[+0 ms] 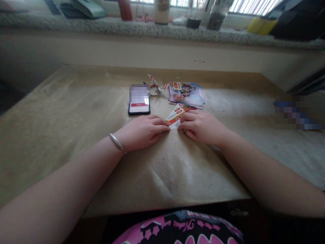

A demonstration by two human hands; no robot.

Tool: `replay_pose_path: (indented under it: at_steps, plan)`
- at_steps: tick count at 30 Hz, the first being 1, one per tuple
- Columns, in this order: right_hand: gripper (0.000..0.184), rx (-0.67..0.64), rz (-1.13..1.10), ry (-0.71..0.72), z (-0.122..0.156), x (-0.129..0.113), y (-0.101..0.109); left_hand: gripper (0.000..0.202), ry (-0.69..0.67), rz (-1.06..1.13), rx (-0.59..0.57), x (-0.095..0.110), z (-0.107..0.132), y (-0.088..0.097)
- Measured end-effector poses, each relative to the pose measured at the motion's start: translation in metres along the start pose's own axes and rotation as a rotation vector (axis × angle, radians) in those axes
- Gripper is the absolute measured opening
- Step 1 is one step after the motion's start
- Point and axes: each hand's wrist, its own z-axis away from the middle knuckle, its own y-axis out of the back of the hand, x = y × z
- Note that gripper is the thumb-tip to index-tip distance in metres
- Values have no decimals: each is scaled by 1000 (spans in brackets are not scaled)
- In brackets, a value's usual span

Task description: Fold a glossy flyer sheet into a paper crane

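Resting on the table (63, 135) just below a phone (139, 100), the left hand (141, 132) has its fingers (162, 124) closed on the near end of a flyer (176, 117), which the right hand (201, 127) pinches from the other side, a stack of flyers (186, 95) just beyond.
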Motion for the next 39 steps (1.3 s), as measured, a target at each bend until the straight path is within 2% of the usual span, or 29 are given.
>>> replay_pose_path:
  at_steps: [22,26,39]
  plan:
    - [26,22,6,-10,5,8,0,33,-20,-21,8,2,-1,0]
    - [26,35,-11,-48,7,8,3,39,-13,-4,-19,3,0,-2]
    - [26,-18,-68,-183,16,14,10,38,14,10,-65,1,1,-4]
